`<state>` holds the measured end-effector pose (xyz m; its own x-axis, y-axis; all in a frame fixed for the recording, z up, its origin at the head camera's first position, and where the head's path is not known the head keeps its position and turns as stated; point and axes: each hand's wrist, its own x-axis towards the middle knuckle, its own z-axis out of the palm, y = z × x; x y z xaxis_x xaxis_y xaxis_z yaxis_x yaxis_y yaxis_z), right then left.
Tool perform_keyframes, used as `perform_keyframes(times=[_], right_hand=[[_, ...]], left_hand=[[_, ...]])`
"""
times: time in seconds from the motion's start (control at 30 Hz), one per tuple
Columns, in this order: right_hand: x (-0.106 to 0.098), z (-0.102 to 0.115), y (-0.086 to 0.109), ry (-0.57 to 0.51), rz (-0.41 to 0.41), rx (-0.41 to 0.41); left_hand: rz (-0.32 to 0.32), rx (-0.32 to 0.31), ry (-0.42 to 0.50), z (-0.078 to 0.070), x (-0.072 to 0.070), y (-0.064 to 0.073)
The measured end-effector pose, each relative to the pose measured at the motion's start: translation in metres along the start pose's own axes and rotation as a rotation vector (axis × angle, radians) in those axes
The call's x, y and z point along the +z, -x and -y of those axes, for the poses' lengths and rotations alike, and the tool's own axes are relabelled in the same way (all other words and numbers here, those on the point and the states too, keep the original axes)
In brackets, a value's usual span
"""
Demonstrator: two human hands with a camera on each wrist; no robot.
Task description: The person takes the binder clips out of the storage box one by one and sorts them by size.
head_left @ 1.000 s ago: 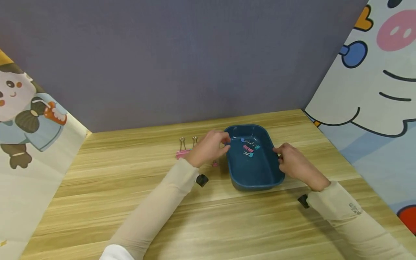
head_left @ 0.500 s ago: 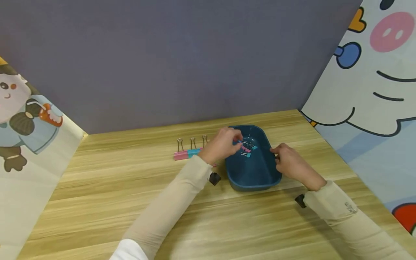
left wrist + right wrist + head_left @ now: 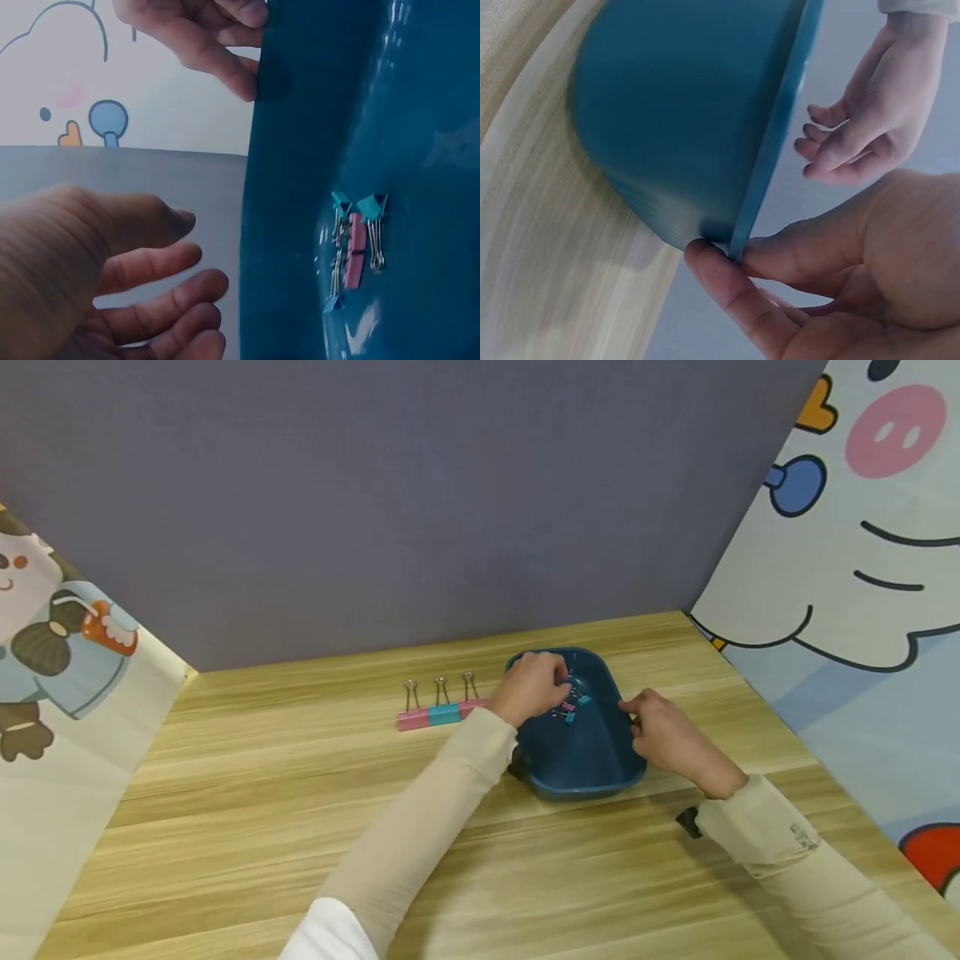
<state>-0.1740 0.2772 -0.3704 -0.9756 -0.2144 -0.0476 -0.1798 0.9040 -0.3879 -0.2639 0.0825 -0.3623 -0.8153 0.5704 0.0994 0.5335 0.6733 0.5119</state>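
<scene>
My right hand (image 3: 667, 735) pinches the right rim of a deep blue tray (image 3: 577, 768), thumb on one side of the wall and fingers on the other. Over the tray's left rim hovers my left hand (image 3: 531, 687), fingers loosely bent. The left wrist view shows a gap between that thumb and its fingers, with nothing in it. On the tray floor lies a small cluster of mini binder clips: a pink pair (image 3: 356, 236), a teal clip (image 3: 373, 206) with its wire handles, another teal one (image 3: 341, 202) and a blue one (image 3: 334, 302).
Left of the tray stand larger binder clips in a row, pink (image 3: 412, 720) and teal (image 3: 444, 714), wire handles upward. My left hand and sleeve overlap the row's right end. A grey panel (image 3: 420, 510) rises behind the wooden table (image 3: 247, 793); printed cartoon walls flank it.
My left hand has moved right, from beside the tray to above its left part, uncovering more of the larger clips. The right hand keeps its hold on the rim.
</scene>
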Motion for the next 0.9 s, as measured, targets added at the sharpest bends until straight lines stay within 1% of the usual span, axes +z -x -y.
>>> perform_keyframes(times=[0.07,0.2,0.3,0.4,0.47,0.57,0.63,0.73,0.9], right_hand=[[0.0,0.0,0.0,-0.001,0.002,-0.001],[0.001,0.0,-0.001,-0.005,-0.004,-0.011],[0.001,-0.001,-0.002,-0.004,-0.005,-0.013],[0.001,-0.001,-0.003,-0.001,-0.006,-0.013],[0.001,-0.001,-0.003,-0.002,-0.007,-0.01],[0.001,-0.001,-0.003,-0.004,-0.007,-0.007],[0.0,-0.001,-0.003,-0.001,-0.007,-0.005],[0.0,-0.001,-0.002,0.002,-0.008,-0.002],[0.0,-0.001,-0.002,0.008,-0.012,0.009]], left_hand=[[0.016,-0.034,0.0,-0.002,0.004,-0.003],[0.052,-0.083,-0.031,-0.004,0.011,-0.009],[0.074,-0.104,-0.062,-0.004,0.015,-0.014],[0.09,-0.104,-0.076,-0.002,0.017,-0.019],[0.092,-0.102,-0.053,-0.001,0.018,-0.022],[0.058,-0.076,-0.021,0.002,0.021,-0.026],[0.026,-0.061,-0.021,0.004,0.023,-0.029],[0.01,-0.059,-0.056,0.007,0.027,-0.032],[0.058,-0.104,-0.13,0.013,0.035,-0.037]])
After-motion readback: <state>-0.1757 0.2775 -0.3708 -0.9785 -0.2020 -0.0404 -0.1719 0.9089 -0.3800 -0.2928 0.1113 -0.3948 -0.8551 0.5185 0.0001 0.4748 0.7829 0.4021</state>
